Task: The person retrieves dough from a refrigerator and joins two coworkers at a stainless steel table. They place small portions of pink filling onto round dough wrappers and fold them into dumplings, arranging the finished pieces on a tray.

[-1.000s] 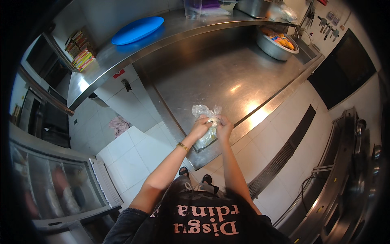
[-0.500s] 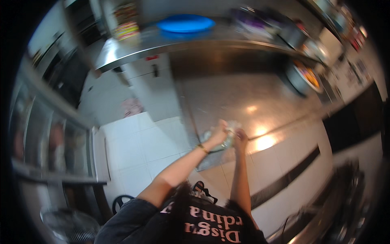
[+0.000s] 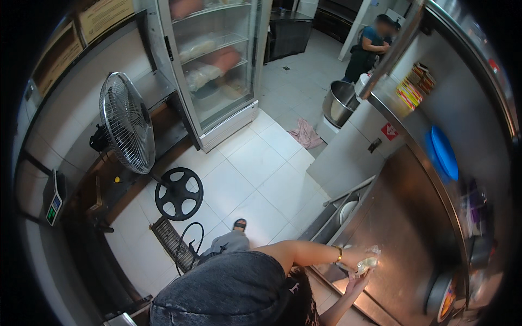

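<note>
Over the near end of the stainless-steel worktop (image 3: 399, 217), both my hands are close together on a small crumpled clear plastic bag (image 3: 367, 264) with something pale inside. My left hand (image 3: 352, 257), with a gold bracelet at the wrist, grips it from the left side. My right hand (image 3: 356, 283) holds it from below, its fingers closed about the bag's lower part. What the bag contains is too small to make out.
A metal pot (image 3: 439, 296) of orange pieces stands on the worktop. Blue round trays (image 3: 443, 153) lie on the shelf above. To the left are a standing fan (image 3: 128, 124) and glass-door fridge (image 3: 217, 70). Another person (image 3: 372, 46) stands far back, near a steel mixing bowl (image 3: 341, 103).
The view has swung to the left, bringing the fridge, fan and the other person into sight. My hands remain together on the bag over the worktop.
</note>
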`<action>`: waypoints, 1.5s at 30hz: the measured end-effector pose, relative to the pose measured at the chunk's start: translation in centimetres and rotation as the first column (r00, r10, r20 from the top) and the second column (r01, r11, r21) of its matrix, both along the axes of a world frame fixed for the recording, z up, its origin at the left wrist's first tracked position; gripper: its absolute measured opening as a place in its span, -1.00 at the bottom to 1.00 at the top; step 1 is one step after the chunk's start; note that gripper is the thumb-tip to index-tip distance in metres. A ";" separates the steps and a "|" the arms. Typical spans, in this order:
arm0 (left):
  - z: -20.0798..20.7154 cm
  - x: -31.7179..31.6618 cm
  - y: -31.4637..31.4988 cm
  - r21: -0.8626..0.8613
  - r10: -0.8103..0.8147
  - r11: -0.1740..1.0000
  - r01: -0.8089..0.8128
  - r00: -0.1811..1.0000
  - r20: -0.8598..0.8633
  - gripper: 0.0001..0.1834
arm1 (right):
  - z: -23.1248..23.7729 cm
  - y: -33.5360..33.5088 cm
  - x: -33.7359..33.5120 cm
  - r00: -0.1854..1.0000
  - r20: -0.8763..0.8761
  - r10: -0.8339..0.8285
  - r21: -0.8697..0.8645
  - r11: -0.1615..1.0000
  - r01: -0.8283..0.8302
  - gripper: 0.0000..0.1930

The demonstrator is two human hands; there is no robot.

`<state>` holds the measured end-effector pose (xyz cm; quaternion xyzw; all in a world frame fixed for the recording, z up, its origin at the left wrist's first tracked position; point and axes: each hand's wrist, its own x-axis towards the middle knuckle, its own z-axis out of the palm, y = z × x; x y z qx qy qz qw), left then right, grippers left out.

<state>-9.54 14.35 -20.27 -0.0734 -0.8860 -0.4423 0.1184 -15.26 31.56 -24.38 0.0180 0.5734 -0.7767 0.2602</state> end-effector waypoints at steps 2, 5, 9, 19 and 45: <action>1.3 0.7 -1.0 -0.002 -0.022 1.000 0.022 0.999 0.048 -0.09 | 1.6 -1.0 0.1 0.998 -0.055 0.022 0.052 0.998 -0.019 -0.24; 1.9 1.9 -2.6 0.133 0.011 0.991 -0.024 0.995 0.099 -0.23 | 4.6 -3.3 0.1 0.977 -0.165 0.134 0.199 0.975 -0.100 -0.37; 1.8 6.7 -7.6 0.356 0.228 0.919 -0.173 0.966 -0.119 -0.42 | 8.9 -8.8 1.3 0.892 -0.265 0.366 0.425 0.875 -0.232 -0.53; -3.3 29.5 -29.9 0.316 0.654 0.710 -0.630 0.756 0.036 -0.53 | 12.1 -48.2 18.0 0.024 -0.601 0.799 0.721 0.555 -0.414 -0.69; -3.5 49.2 -32.9 0.176 0.733 -0.670 -0.721 -0.608 0.305 -0.58 | 19.2 -95.1 59.5 -0.997 0.059 -0.053 0.438 0.899 -0.022 -0.72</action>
